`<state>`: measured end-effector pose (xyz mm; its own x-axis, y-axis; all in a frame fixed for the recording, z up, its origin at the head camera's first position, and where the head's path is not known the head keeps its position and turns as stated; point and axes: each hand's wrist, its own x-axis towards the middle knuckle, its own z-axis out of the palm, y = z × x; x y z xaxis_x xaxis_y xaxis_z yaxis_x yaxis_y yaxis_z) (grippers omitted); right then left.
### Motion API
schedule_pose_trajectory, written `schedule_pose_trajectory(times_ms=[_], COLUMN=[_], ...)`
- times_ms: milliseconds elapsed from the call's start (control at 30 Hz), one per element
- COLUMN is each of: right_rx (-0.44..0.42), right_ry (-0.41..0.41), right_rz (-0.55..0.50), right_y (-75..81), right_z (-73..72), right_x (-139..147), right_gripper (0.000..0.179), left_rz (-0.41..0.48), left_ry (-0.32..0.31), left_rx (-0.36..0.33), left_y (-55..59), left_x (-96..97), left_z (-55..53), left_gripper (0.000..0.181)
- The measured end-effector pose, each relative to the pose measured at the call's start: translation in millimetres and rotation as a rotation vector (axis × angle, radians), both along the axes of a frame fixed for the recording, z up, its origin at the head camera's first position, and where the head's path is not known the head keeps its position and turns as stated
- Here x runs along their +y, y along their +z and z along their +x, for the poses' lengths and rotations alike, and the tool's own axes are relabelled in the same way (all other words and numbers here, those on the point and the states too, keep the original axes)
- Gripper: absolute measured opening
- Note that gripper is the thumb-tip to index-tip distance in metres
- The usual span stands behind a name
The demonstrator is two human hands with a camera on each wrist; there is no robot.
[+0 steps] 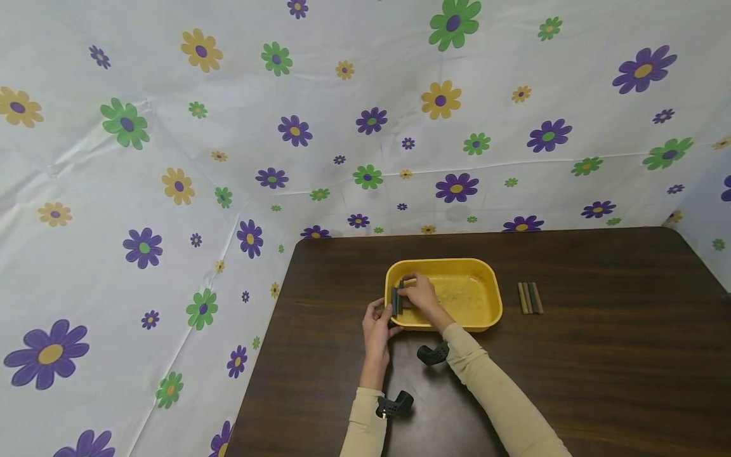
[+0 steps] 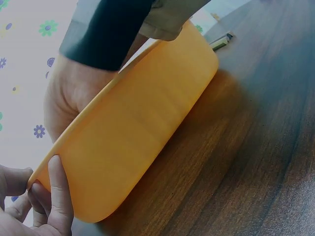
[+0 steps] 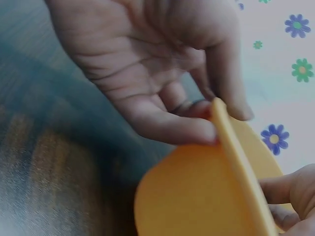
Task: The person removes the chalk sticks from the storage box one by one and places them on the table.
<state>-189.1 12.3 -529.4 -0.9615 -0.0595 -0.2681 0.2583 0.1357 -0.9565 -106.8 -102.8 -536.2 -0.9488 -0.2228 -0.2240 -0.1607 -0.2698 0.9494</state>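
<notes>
A yellow plastic tub sits on the table, and my left hand holds its front left corner. In the left wrist view the fingers lie against the outer wall with the thumb at the rim. My right hand reaches over the front wall into the tub's left end. Its fingers pinch a dark stick there, beside another dark stick standing close along the left wall. The right wrist view has most of the right hand behind the rim, its fingertips hidden.
Several thin sticks, greenish, dark and brownish, lie side by side on the dark wooden table right of the tub. A white flowered sheet hangs behind the table's far edge. Each wrist wears a black camera mount.
</notes>
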Motion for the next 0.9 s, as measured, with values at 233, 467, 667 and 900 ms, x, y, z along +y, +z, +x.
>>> schedule_pose_trajectory(times_ms=[233, 467, 667, 900], right_rx=[-0.06, -0.092, -0.085, -0.077], right_ry=[-0.006, 0.007, 0.012, 0.018], right_rz=[-0.193, -0.243, -0.275, -0.31], right_y=[10.7, 24.6, 35.0, 42.2], right_z=[-2.3, -5.4, -6.6, -8.7], right_x=[16, 35, 54, 77], right_gripper=[0.038, 0.042, 0.041, 0.045], left_rz=[-0.036, -0.017, 0.0, 0.003], left_ry=[0.014, 0.019, 0.027, 0.029], left_rx=[0.045, 0.038, 0.021, 0.014], left_y=[-6.9, -6.3, -7.2, -6.2], left_x=[1.5, 1.7, 1.1, 1.1], left_z=[-0.6, -1.3, -2.8, -1.6], left_gripper=[0.035, 0.035, 0.037, 0.034])
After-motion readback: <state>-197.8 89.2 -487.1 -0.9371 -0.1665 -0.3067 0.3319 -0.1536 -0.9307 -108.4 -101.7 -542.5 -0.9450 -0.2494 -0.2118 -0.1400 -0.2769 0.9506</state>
